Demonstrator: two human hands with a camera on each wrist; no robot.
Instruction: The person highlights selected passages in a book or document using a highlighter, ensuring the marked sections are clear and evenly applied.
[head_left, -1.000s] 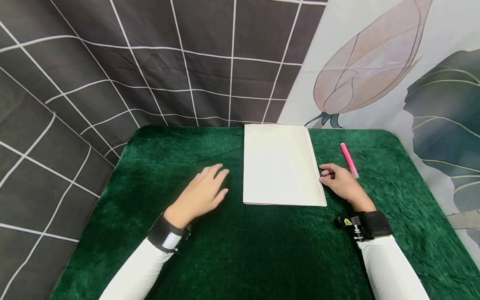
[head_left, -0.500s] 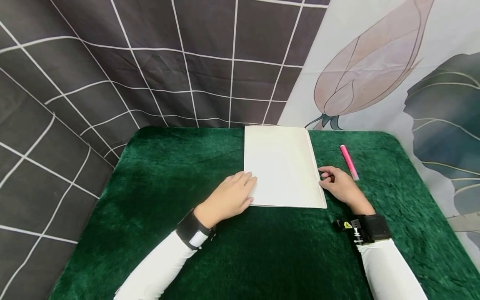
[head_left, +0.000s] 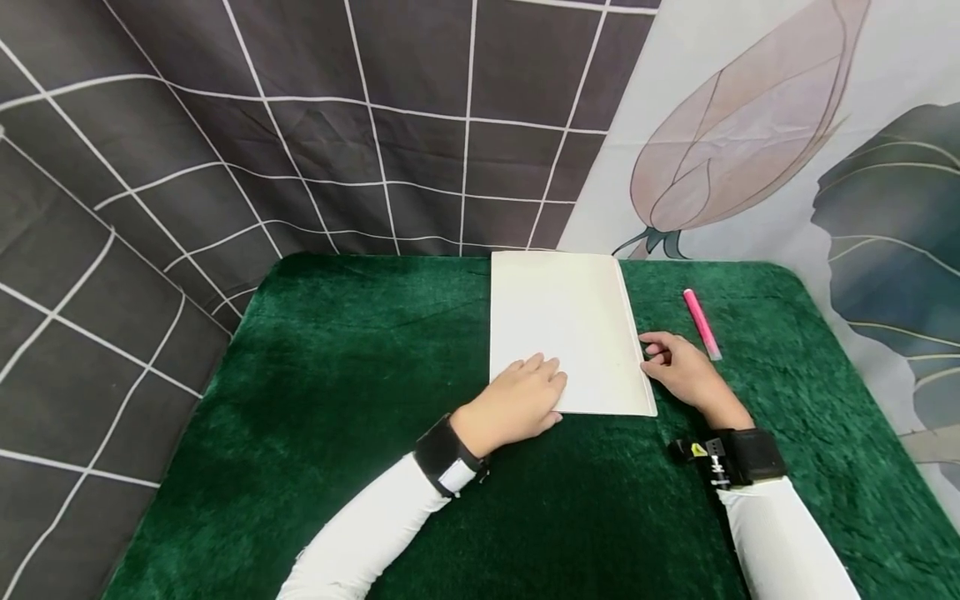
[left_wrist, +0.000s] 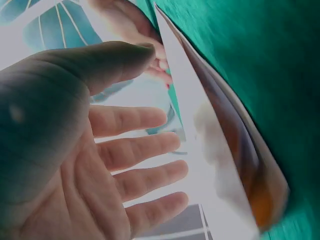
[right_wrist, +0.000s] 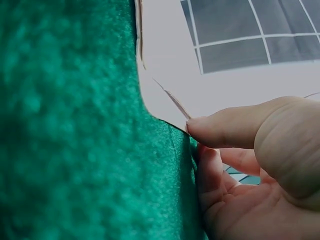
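Thin white booklet of paper sheets [head_left: 566, 329] flat on green velvet tablecloth [head_left: 360, 367], at far-centre, long side running near to far. Left hand [head_left: 517, 402] palm down on booklet's near-left corner, fingers straight and relaxed, grasping nothing; same seen from left wrist view [left_wrist: 100, 165], fingers spread over white cover [left_wrist: 210, 165]. Right hand [head_left: 682, 367] just right of booklet, at near part of its right edge, fingers loosely curled. Right wrist view: thumb tip [right_wrist: 210, 127] touching booklet's corner edge [right_wrist: 165, 100], sheets slightly fanned there; remaining fingers tucked under against cloth [right_wrist: 75, 140]. No clear pinch on the sheets; cannot tell beyond thumb contact. Pink marker pen [head_left: 701, 323] lying on cloth right of booklet, just far-right of right hand, not touched. Black wrist straps on both arms, white sleeves. Backdrop: dark grid-pattern fabric [head_left: 225, 125] left and far, pale flower-print fabric [head_left: 787, 125] right.
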